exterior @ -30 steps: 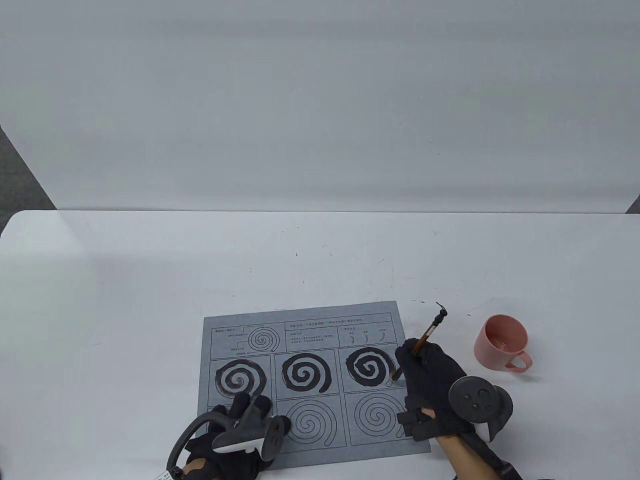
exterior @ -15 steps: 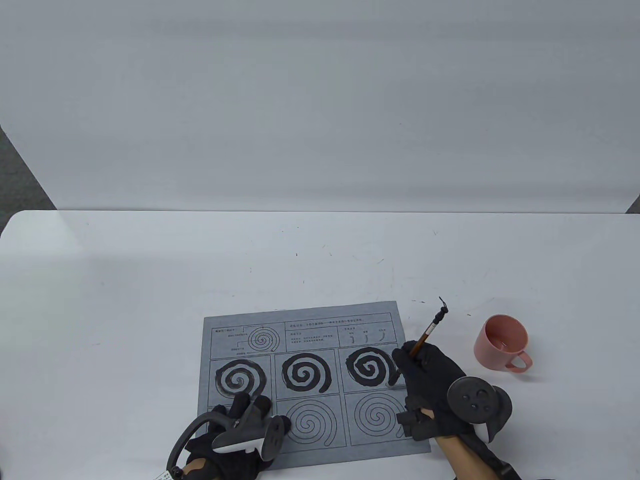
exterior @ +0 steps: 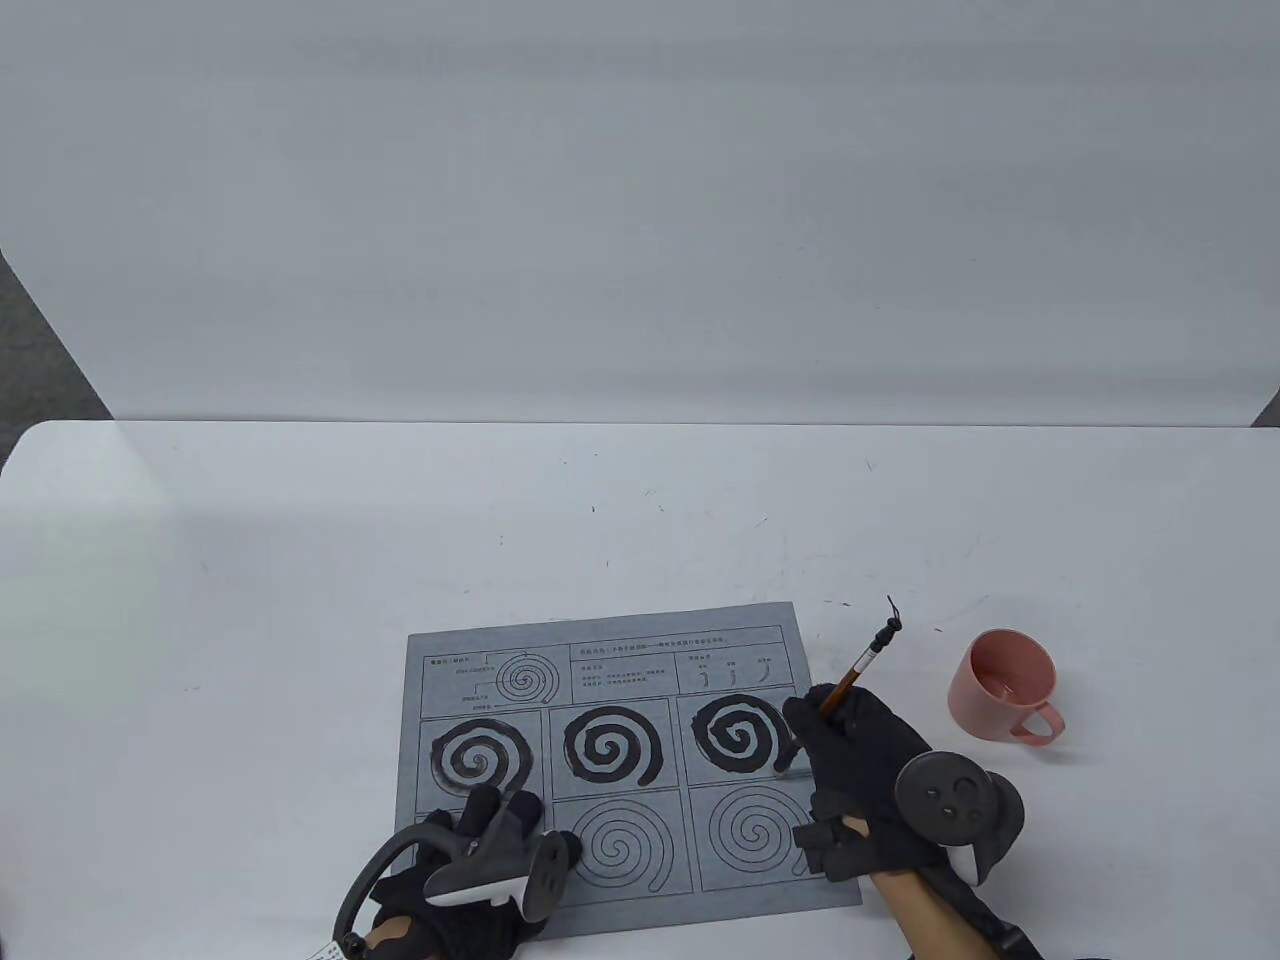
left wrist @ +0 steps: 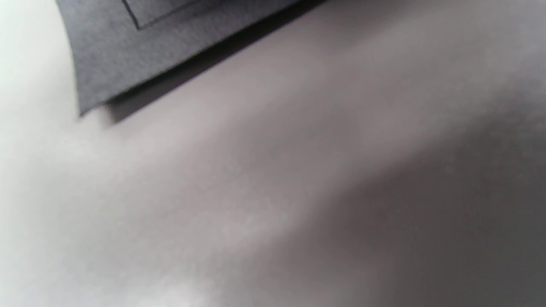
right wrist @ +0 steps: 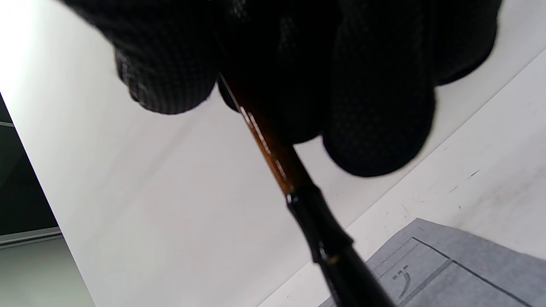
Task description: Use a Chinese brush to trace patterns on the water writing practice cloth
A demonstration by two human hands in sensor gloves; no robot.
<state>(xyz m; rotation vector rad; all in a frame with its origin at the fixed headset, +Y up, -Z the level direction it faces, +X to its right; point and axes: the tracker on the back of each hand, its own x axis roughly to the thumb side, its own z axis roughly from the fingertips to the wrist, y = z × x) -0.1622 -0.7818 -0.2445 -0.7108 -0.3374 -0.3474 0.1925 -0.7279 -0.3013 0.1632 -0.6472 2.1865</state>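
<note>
A grey water-writing cloth [exterior: 640, 870] lies on the white table [exterior: 300, 560], printed with spiral patterns. The three upper spirals [exterior: 610, 745] are inked black; two lower spirals [exterior: 752, 832] show as outlines only. My right hand [exterior: 850, 760] grips a brown-handled Chinese brush [exterior: 860, 665], with its tip at the right end of the third black spiral. In the right wrist view my gloved fingers [right wrist: 375, 106] pinch the brush shaft [right wrist: 277, 162] above the cloth [right wrist: 469, 273]. My left hand [exterior: 480, 850] rests on the cloth's lower left part. The left wrist view shows only a cloth corner [left wrist: 128, 64].
A pink cup [exterior: 1005, 698] with a handle stands on the table to the right of the cloth, close to my right hand. A white backdrop rises behind the table.
My right hand has shifted slightly left and the brush's top end has tilted a little to the right. The left hand has not moved.
</note>
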